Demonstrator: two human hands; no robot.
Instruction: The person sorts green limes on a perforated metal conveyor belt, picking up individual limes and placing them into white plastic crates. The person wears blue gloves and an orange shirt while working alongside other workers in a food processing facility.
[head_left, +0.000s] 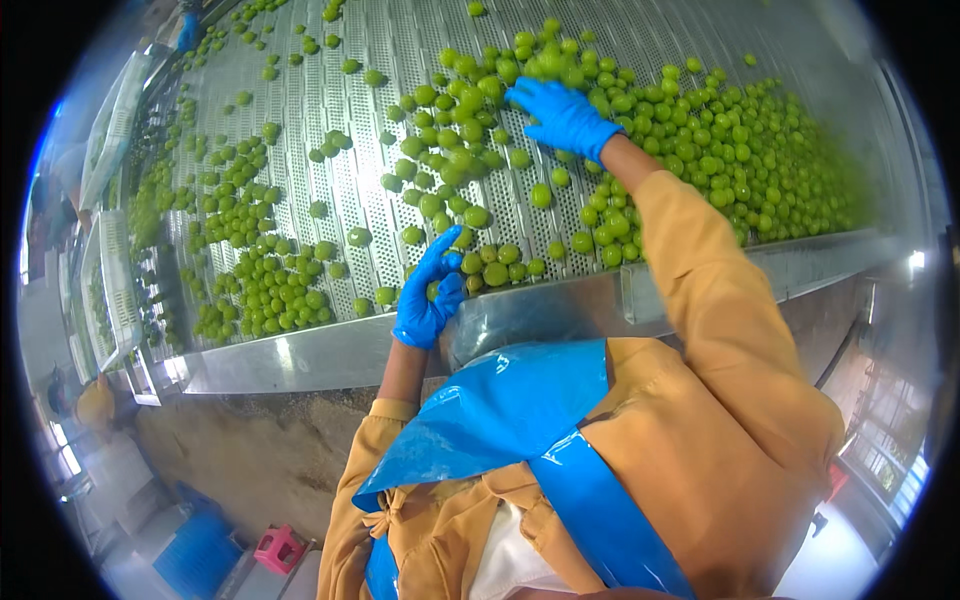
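Round green fruits (675, 161) lie in a dense heap on the right of a perforated metal conveyor (341, 180). My right hand (566, 120), in a blue glove, reaches over the left end of that heap with its fingers spread among the fruits. Some fruits just beyond its fingertips are blurred. Close to the near metal edge, my left hand (431, 292), gloved in blue too, has its index finger stretched out and the other fingers curled. A bit of green shows by its palm, but whether it grips a fruit is unclear. Several darker, blemished fruits (495, 274) sit just right of it.
A raised metal rim (270, 364) runs along the conveyor's near side. More fruits (281, 292) cluster at the left. Pale plastic crates (116, 285) stand beyond the left end. Another person's blue-gloved hand (187, 31) is at the far left. A pink stool (280, 549) is on the floor.
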